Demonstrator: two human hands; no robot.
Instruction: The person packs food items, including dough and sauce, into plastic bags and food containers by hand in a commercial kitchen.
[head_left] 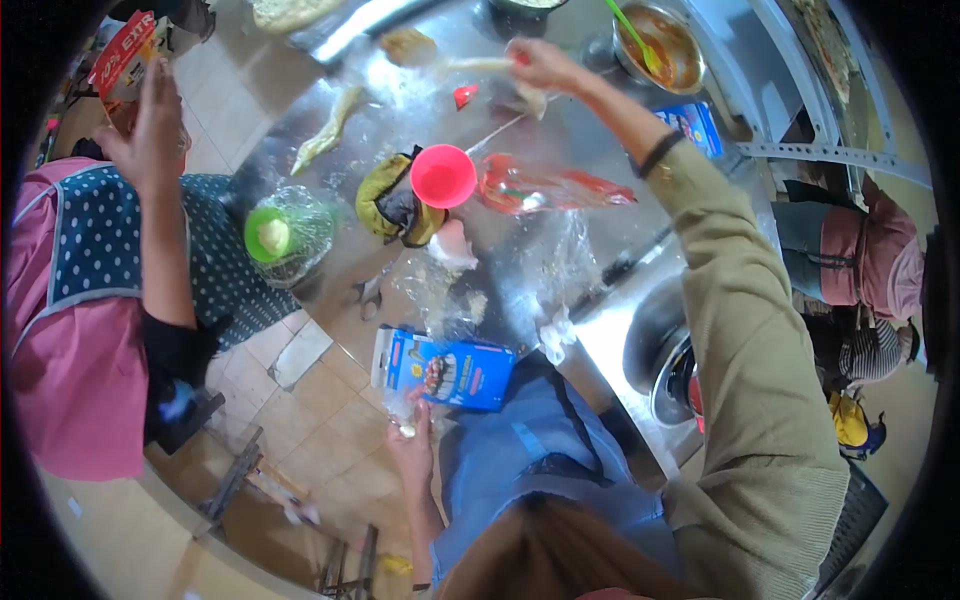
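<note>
My right hand (545, 66) reaches over the far side of the metal table, its fingers closed on the pale handle of a wooden spoon (475, 64), which is blurred by motion. The spoon's brownish end points left. My left hand (411, 450) is low, in front of my apron, pinching a small whitish thing that I cannot make out. Just above its fingertips lies a blue printed box (455, 372) at the table's near edge. A pink cup (443, 176) stands mid-table beside a yellow-green and black pouch (388, 198). Scissors (369, 292) lie nearer to me.
A steel bowl (690, 75) with reddish sauce holds a green spatula (650, 58) at the far right. Red plastic packaging (550, 186) and a plastic-wrapped green cup (268, 235) lie on the table. At the left, another person's hand (152, 130) holds a red packet (122, 55).
</note>
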